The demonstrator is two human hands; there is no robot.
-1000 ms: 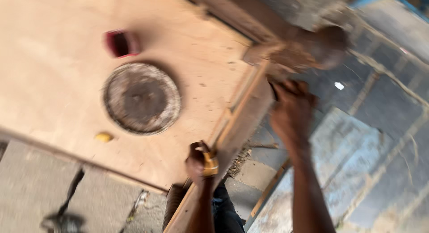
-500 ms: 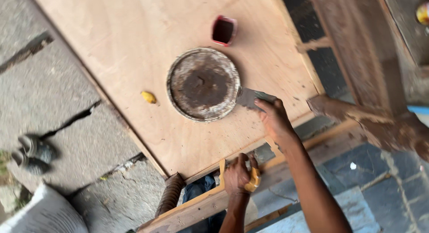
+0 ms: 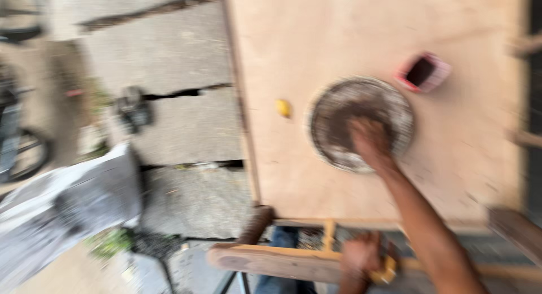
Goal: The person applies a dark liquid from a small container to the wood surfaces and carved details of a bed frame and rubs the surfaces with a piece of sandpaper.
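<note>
The right hand (image 3: 368, 137), earlier at the round tin's (image 3: 361, 123) four o'clock edge, now dips inside, grip unclear; the left hand (image 3: 361, 257) clasps a yellow thing (image 3: 387, 271).

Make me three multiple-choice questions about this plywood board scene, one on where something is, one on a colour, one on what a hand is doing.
1. Where does the small yellow piece lie?
A. On the plywood board, beside the round dish
B. Inside the round dish
C. On the stone paving

2. What colour is the small square container on the board?
A. Blue
B. Pinkish red with a dark inside
C. Green

3. What is the right hand doing?
A. Hanging off the board
B. Holding the square container
C. Reaching into the round dish

Answers: 1 A, it sits on bare plywood left of the dish. 2 B, its rim shows pinkish red around a dark middle. 3 C, the hand lies over the dish's dark centre, while the left hand grips the wooden rail.
</note>
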